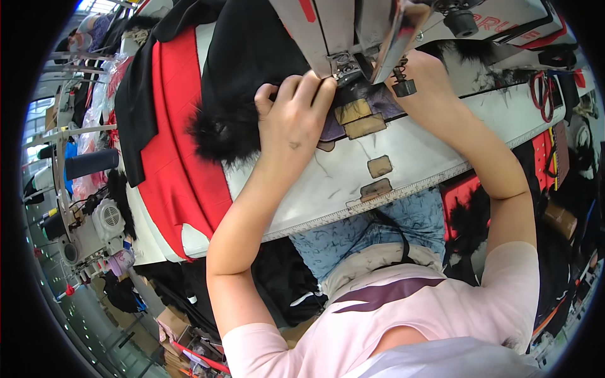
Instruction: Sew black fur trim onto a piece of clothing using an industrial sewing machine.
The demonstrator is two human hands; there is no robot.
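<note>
My left hand [293, 116] lies at the left of the sewing machine's [324, 28] needle area. Its fingers are bent and closed on the edge of a black cloth [249, 60], with the fingertips close to the presser foot [345, 68]. Black fluffy fur trim [217, 133] sticks out to the left of that wrist. My right hand [421, 79] reaches in from the other side of the needle. Machine parts hide its fingers, so what they hold does not show.
Red fabric [176, 101] hangs over the white table [277, 211] on the left, beside more black cloth. Patches of tape [379, 166] and a measuring tape [409, 195] line the near edge. Red-handled scissors [542, 94] lie at the right. Another machine's motor [108, 218] stands far left.
</note>
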